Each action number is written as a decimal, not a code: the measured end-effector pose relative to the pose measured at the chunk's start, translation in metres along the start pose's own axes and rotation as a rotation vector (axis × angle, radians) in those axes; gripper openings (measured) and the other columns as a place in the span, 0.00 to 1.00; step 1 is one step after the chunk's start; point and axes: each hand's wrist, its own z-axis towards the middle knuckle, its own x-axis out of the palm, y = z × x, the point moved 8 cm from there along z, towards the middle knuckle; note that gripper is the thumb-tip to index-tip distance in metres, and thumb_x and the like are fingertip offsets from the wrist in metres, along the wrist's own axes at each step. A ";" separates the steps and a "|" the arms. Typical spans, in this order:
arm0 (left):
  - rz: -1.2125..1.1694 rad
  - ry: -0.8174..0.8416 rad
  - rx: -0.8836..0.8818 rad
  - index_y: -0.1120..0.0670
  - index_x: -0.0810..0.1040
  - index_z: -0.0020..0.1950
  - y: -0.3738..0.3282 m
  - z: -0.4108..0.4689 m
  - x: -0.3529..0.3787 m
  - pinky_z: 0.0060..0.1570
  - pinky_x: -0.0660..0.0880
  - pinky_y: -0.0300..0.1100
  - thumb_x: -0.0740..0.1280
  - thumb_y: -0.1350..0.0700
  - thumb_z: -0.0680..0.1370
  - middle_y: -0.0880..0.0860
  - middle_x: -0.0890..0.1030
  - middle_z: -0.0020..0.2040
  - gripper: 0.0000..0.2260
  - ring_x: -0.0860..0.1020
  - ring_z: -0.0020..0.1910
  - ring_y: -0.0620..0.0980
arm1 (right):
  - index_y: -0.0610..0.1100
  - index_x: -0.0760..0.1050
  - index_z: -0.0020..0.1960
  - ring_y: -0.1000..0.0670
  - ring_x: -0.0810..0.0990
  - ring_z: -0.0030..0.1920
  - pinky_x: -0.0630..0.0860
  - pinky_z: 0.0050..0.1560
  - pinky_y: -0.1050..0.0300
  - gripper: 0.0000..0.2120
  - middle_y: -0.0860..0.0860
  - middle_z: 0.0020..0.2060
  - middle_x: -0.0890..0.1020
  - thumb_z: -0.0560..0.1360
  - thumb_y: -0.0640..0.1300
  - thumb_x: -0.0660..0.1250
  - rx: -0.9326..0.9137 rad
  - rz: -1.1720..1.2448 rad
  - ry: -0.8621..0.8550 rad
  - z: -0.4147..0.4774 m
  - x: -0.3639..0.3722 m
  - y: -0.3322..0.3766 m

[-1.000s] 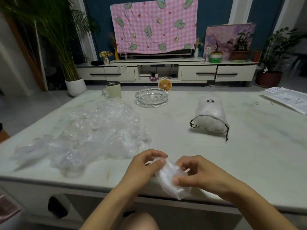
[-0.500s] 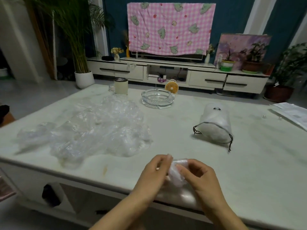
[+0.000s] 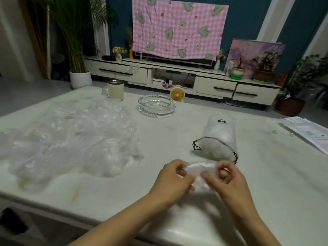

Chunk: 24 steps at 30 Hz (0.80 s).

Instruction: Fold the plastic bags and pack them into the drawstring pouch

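Observation:
A small folded clear plastic bag (image 3: 200,170) is held over the near part of the table between both hands. My left hand (image 3: 171,181) pinches its left end and my right hand (image 3: 225,181) pinches its right end, fingers curled around it. Just beyond my right hand lies the white drawstring pouch (image 3: 219,137) on its side, its dark-corded mouth facing me and stuffed with white plastic. A loose heap of crumpled clear plastic bags (image 3: 74,141) spreads over the left half of the table.
A glass ashtray (image 3: 157,108) and a cream cup (image 3: 115,90) stand at the far side of the pale table (image 3: 266,174). Papers (image 3: 308,132) and two small beads lie at the right edge. A TV cabinet and potted plants stand beyond.
Both hands have carried the folded bag forward, away from the table's near edge and closer to the pouch. The bag looks more compact than a second ago.

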 end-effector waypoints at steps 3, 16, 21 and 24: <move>0.252 -0.072 0.178 0.52 0.74 0.52 -0.025 0.042 0.014 0.46 0.73 0.33 0.65 0.61 0.76 0.48 0.76 0.48 0.07 0.77 0.40 0.45 | 0.44 0.70 0.46 0.55 0.79 0.31 0.75 0.32 0.67 0.16 0.43 0.36 0.80 0.68 0.30 0.73 -0.025 -0.057 -0.111 0.032 -0.035 0.001; 0.862 -0.071 0.422 0.58 0.73 0.53 -0.044 0.131 0.049 0.49 0.68 0.45 0.57 0.56 0.80 0.54 0.74 0.55 0.08 0.72 0.52 0.54 | 0.50 0.75 0.39 0.58 0.76 0.41 0.68 0.43 0.72 0.13 0.57 0.38 0.81 0.68 0.32 0.72 -0.424 -0.532 -0.113 0.074 -0.045 0.011; 0.577 0.067 0.475 0.65 0.73 0.57 -0.047 0.117 0.063 0.55 0.70 0.45 0.56 0.55 0.76 0.57 0.76 0.54 0.16 0.71 0.52 0.51 | 0.41 0.77 0.36 0.46 0.69 0.46 0.65 0.45 0.54 0.11 0.43 0.44 0.79 0.58 0.33 0.76 -0.757 -0.944 -0.295 0.091 -0.038 0.031; 0.528 0.051 0.463 0.64 0.73 0.56 -0.045 0.117 0.063 0.52 0.72 0.46 0.59 0.58 0.78 0.56 0.76 0.50 0.12 0.72 0.49 0.50 | 0.43 0.69 0.37 0.41 0.74 0.40 0.66 0.38 0.54 0.18 0.44 0.40 0.76 0.56 0.28 0.72 -0.654 -0.905 -0.189 0.111 -0.028 0.024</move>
